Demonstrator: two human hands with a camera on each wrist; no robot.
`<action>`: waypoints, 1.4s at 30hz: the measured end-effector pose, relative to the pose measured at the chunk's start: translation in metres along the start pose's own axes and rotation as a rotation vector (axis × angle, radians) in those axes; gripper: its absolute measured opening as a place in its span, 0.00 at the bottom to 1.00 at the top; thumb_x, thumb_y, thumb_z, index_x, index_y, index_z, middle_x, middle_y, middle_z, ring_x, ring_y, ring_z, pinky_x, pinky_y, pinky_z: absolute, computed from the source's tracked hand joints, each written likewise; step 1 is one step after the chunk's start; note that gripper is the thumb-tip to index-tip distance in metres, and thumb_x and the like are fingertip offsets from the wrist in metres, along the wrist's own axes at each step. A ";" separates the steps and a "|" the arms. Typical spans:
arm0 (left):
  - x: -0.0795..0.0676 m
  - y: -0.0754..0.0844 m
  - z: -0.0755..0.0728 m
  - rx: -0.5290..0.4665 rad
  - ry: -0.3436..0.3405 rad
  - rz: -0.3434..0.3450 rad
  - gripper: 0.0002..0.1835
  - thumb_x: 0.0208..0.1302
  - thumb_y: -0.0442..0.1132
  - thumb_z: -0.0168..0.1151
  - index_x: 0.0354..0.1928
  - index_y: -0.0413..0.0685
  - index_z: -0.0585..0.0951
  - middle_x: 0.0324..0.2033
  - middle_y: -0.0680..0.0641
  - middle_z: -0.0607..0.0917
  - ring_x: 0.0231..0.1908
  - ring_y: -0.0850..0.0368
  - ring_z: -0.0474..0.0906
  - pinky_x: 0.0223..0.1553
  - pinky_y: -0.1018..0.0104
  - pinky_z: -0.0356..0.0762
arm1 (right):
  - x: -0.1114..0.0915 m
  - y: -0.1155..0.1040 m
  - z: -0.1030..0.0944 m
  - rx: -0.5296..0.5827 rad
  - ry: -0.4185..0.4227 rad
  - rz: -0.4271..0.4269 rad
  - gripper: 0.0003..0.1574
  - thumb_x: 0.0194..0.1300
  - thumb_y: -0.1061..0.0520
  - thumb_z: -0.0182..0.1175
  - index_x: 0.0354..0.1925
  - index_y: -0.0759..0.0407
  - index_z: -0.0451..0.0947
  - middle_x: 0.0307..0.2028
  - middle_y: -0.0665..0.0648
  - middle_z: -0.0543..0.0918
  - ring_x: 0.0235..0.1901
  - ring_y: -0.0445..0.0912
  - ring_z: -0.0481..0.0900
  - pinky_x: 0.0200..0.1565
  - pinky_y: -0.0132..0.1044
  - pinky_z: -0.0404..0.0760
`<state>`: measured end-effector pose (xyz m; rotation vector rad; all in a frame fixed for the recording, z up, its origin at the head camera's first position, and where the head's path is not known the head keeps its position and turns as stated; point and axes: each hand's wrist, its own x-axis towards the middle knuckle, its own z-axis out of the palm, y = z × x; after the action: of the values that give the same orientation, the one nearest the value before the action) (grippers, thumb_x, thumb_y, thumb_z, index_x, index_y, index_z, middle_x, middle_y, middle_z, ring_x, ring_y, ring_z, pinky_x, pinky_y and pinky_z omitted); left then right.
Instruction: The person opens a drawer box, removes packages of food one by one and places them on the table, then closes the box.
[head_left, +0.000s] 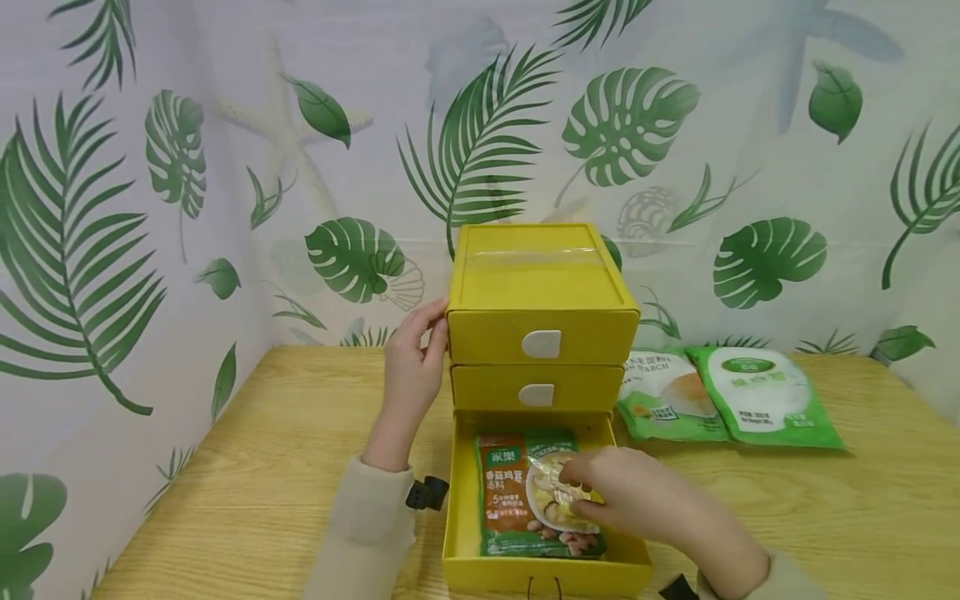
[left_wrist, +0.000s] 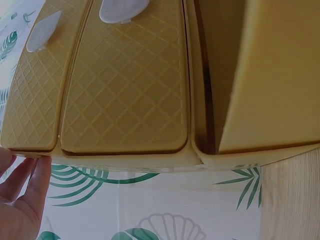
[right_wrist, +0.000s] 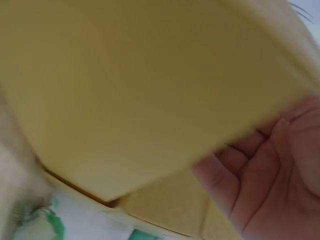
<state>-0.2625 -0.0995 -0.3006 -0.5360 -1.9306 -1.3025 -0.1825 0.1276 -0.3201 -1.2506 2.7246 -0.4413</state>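
Note:
A yellow three-drawer box (head_left: 536, 275) stands in the middle of the table, its bottom drawer (head_left: 547, 575) pulled out towards me. Inside that drawer lies a green and brown soup mix packet (head_left: 504, 508) with a bowl of soup pictured on it. My right hand (head_left: 637, 492) is over the packet's right side, fingers loosely bent; whether they touch it I cannot tell. In the right wrist view the drawer wall covers some of the fingertips (right_wrist: 215, 172). My left hand (head_left: 415, 350) rests its fingers against the box's upper left side, also seen in the left wrist view.
The two upper drawers (head_left: 487, 387) are closed and have white pull tabs. To the right of the box lie a starch bag (head_left: 667, 392) and a green and white bag (head_left: 768, 396). A leaf-patterned cloth (head_left: 510, 108) hangs behind the wooden table (head_left: 262, 475).

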 end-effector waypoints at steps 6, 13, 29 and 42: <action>-0.001 0.007 -0.001 -0.001 -0.003 0.004 0.12 0.54 0.30 0.46 0.42 0.37 0.72 0.36 0.44 0.74 0.35 0.59 0.69 0.23 0.71 0.73 | 0.002 0.004 0.015 -0.058 -0.043 0.050 0.04 0.47 0.55 0.55 0.21 0.51 0.70 0.14 0.41 0.64 0.13 0.35 0.60 0.14 0.26 0.62; -0.001 -0.002 0.000 -0.007 -0.007 0.010 0.13 0.55 0.33 0.46 0.42 0.42 0.72 0.37 0.47 0.74 0.35 0.61 0.69 0.23 0.73 0.72 | 0.003 0.008 0.026 -0.147 -0.053 0.082 0.08 0.47 0.53 0.55 0.16 0.51 0.68 0.12 0.42 0.64 0.11 0.35 0.60 0.12 0.27 0.62; -0.001 -0.001 -0.001 0.007 -0.001 0.015 0.12 0.55 0.33 0.46 0.42 0.41 0.72 0.37 0.48 0.74 0.36 0.62 0.69 0.24 0.75 0.72 | 0.008 0.009 0.039 -0.079 -0.099 0.112 0.11 0.50 0.54 0.51 0.14 0.50 0.67 0.11 0.44 0.65 0.11 0.35 0.61 0.13 0.27 0.63; -0.001 -0.002 -0.001 0.016 -0.007 0.005 0.13 0.55 0.33 0.46 0.42 0.42 0.72 0.36 0.48 0.74 0.34 0.62 0.69 0.22 0.75 0.72 | 0.019 0.004 0.043 -0.087 -0.080 0.026 0.12 0.49 0.55 0.52 0.13 0.50 0.65 0.10 0.42 0.62 0.09 0.35 0.58 0.11 0.26 0.60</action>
<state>-0.2632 -0.1007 -0.3020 -0.5381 -1.9427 -1.2824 -0.1881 0.1069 -0.3618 -1.2236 2.7162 -0.2662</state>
